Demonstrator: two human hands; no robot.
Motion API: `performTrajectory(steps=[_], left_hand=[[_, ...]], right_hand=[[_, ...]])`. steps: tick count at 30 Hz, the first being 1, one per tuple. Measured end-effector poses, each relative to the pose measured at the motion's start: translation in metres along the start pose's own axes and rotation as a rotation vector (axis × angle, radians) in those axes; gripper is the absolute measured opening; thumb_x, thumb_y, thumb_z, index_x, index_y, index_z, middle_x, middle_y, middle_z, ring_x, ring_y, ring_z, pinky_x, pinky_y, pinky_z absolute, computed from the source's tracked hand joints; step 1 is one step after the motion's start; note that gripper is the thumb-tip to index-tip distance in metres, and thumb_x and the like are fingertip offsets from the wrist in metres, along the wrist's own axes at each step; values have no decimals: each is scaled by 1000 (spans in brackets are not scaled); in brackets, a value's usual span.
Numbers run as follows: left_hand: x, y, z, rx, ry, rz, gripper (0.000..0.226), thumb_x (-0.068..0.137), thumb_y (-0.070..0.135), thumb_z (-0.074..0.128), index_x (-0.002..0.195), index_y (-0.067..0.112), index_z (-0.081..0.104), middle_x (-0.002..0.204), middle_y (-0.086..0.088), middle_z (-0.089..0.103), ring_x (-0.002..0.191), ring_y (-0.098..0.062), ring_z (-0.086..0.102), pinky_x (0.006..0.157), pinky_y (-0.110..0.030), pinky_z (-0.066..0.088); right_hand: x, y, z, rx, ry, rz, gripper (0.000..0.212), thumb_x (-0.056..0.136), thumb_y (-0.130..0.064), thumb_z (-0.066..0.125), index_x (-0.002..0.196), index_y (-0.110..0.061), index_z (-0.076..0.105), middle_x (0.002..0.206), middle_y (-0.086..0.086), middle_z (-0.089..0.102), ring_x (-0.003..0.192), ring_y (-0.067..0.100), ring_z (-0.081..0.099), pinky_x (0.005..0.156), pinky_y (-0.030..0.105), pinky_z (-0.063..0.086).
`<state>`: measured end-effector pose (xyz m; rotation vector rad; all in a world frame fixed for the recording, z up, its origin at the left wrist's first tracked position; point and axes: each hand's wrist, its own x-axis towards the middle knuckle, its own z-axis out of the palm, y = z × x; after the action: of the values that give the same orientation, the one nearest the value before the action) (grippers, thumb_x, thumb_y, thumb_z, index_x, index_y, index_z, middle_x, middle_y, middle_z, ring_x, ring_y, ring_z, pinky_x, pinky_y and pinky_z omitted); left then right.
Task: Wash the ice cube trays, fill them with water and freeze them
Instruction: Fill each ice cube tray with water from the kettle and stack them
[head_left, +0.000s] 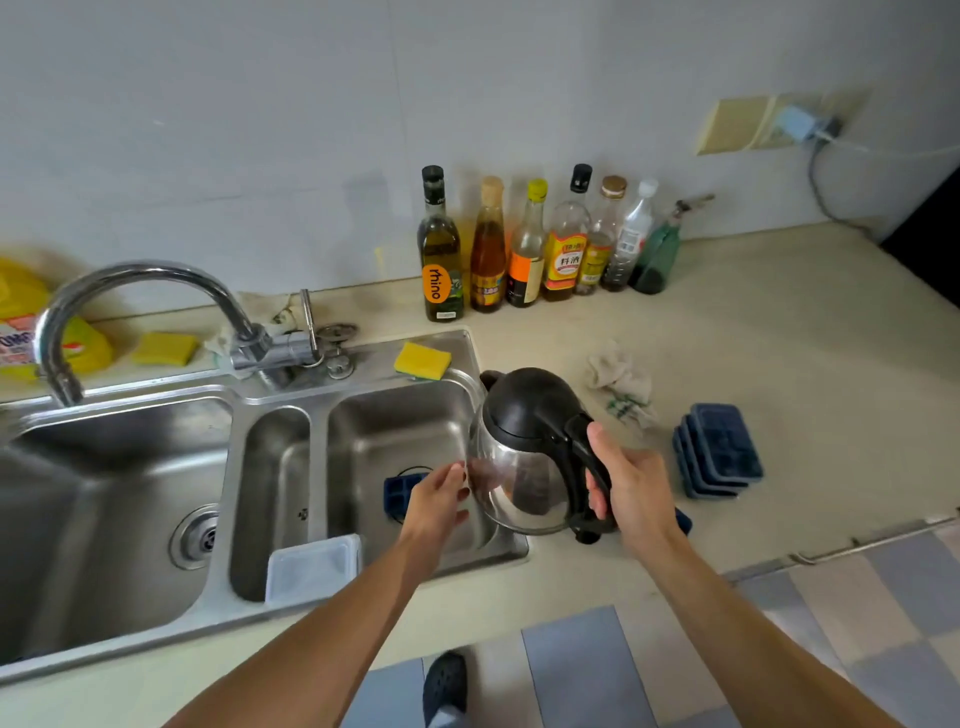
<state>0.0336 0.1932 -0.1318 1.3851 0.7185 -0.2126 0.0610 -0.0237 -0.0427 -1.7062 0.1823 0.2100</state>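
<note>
A glass kettle (524, 457) with a black lid and handle hangs over the right edge of the right sink basin (415, 421). My right hand (631, 491) grips its black handle. My left hand (439, 499) touches the glass side with relaxed fingers. A dark blue ice cube tray (400, 493) lies on the basin floor, partly hidden behind my left hand. A stack of several dark blue ice cube trays (719, 449) sits on the counter to the right of the kettle. Another blue piece (683, 519) peeks out behind my right wrist.
The chrome faucet (135, 312) arches over the left basin (104, 519). A white container (311, 566) sits in the narrow middle basin. A yellow sponge (422, 359) lies on the sink rim, a crumpled cloth (623, 387) on the counter, and several bottles (540, 244) line the wall.
</note>
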Motion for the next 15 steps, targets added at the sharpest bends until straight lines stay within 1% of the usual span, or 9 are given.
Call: performTrajectory(steps=[2, 4, 6, 7, 9, 10, 15], left_hand=[[-11, -4, 0, -57, 14, -28, 32, 105, 32, 49, 89, 31, 77, 91, 8, 78, 98, -13, 68, 78, -32, 51], [-21, -10, -4, -98, 13, -39, 36, 106, 35, 47, 87, 30, 78, 92, 5, 78, 100, -16, 70, 79, -31, 54], [-29, -16, -10, -110, 16, -34, 39, 106, 38, 46, 88, 27, 78, 95, 0, 78, 101, -21, 70, 75, -29, 56], [-32, -19, -13, -116, 20, -32, 39, 106, 40, 45, 91, 24, 77, 99, -5, 77, 102, -25, 69, 75, -32, 56], [-38, -23, -18, -131, 7, -26, 41, 106, 43, 42, 102, 17, 74, 109, -13, 73, 107, -31, 67, 82, -40, 57], [-40, -25, -21, -137, -1, -19, 42, 107, 43, 41, 105, 16, 73, 113, -15, 72, 109, -33, 66, 85, -43, 57], [-48, -34, -32, -159, 12, 0, 43, 107, 42, 40, 93, 21, 75, 111, -15, 71, 108, -35, 65, 90, -48, 57]], right_hand=[[-7, -2, -3, -17, -45, 0, 62, 77, -75, 61, 50, -19, 63, 50, 3, 55, 41, 16, 48, 42, 24, 41], [-13, -4, -3, -33, -85, 2, 62, 76, -75, 62, 51, -19, 65, 52, 4, 57, 42, 17, 49, 43, 26, 42], [-18, -6, -1, -57, -124, 0, 62, 75, -76, 61, 53, -18, 65, 52, 5, 57, 42, 18, 50, 44, 26, 42], [-19, -8, 1, -71, -144, -4, 63, 75, -77, 60, 53, -18, 65, 52, 6, 57, 42, 18, 50, 44, 27, 43], [-22, -12, 5, -96, -178, -16, 64, 76, -77, 60, 53, -17, 65, 51, 6, 58, 42, 19, 50, 44, 27, 43], [-22, -14, 7, -108, -193, -21, 65, 76, -77, 60, 53, -16, 65, 52, 6, 58, 42, 19, 50, 44, 27, 42], [-20, -24, 21, -153, -267, -18, 63, 75, -76, 61, 53, -17, 66, 53, 6, 59, 43, 18, 50, 44, 28, 43]])
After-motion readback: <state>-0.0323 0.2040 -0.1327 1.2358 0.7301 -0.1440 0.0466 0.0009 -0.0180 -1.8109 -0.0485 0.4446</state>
